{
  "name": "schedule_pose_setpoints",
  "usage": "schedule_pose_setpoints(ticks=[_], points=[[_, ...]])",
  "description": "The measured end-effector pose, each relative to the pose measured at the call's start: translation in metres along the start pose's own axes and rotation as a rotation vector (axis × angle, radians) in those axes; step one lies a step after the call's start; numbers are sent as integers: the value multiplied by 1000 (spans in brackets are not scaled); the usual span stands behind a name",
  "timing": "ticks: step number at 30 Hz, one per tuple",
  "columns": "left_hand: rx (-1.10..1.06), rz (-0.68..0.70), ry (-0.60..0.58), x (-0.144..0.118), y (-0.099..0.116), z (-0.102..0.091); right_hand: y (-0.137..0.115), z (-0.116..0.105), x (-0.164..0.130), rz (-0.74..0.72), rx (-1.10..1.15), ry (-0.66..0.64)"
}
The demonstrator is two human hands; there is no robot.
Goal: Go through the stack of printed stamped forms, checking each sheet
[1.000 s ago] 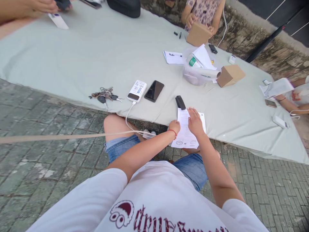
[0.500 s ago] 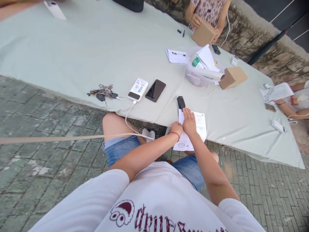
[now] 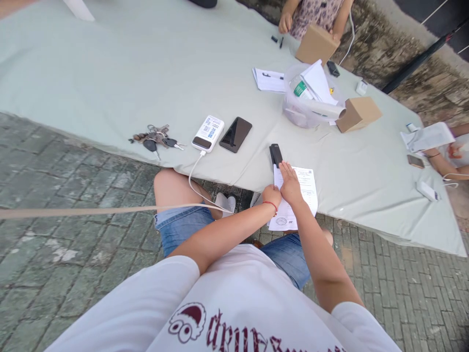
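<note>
The bench [image 3: 164,73], under a pale green cloth, runs slantwise above a paved floor [image 3: 91,254]. The person [image 3: 238,293], in a white shirt and denim shorts, sits at its near edge. Across it, a co-worker [image 3: 317,14] in a patterned top has a hand on a brown box [image 3: 318,45]. A clear tub [image 3: 298,111] stands before that box, with folded sheets and a green-labelled bottle [image 3: 300,89] in it; a second box [image 3: 361,115] sits just beside the tub.

The paper [image 3: 307,193] lies at the near edge, its upper part on the bench and its lower end, with a round stamp [image 3: 281,221], hanging past the edge over the lap. The right hand [image 3: 291,186] is open and flat on it, fingers together, tips close to the stapler. The left hand [image 3: 271,195], a red band [image 3: 271,206] at its wrist, is closed on the paper's left edge, next to the right hand.

Left of them lie a dark phone [image 3: 236,134] and, just beside it, a white power bank [image 3: 208,133] with a cable [image 3: 190,178] plugged in. The black stapler [image 3: 276,155] rests on the bench, meeting the paper's upper left corner. Farther left is a bunch of keys [image 3: 157,141].
</note>
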State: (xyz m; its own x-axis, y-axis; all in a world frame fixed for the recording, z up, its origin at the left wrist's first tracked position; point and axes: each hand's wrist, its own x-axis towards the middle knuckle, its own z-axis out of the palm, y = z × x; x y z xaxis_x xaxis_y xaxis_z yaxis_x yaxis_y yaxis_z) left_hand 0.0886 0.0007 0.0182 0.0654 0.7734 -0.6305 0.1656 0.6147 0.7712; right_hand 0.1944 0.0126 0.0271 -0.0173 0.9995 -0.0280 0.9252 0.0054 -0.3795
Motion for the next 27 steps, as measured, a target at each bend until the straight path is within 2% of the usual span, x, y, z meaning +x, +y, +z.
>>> schedule_pose_setpoints(ticks=[4, 8, 15, 27], points=[[29, 20, 20, -4, 3, 3, 5, -2, 1, -1, 32, -6], [30, -25, 17, -9, 10, 7, 7, -4, 3, 9, 46, -14], [60, -31, 15, -15, 17, 5, 11, -12, 4, -15, 81, -55], [56, -13, -24, -8, 8, 7, -11, -22, 6, 15, -98, -133]])
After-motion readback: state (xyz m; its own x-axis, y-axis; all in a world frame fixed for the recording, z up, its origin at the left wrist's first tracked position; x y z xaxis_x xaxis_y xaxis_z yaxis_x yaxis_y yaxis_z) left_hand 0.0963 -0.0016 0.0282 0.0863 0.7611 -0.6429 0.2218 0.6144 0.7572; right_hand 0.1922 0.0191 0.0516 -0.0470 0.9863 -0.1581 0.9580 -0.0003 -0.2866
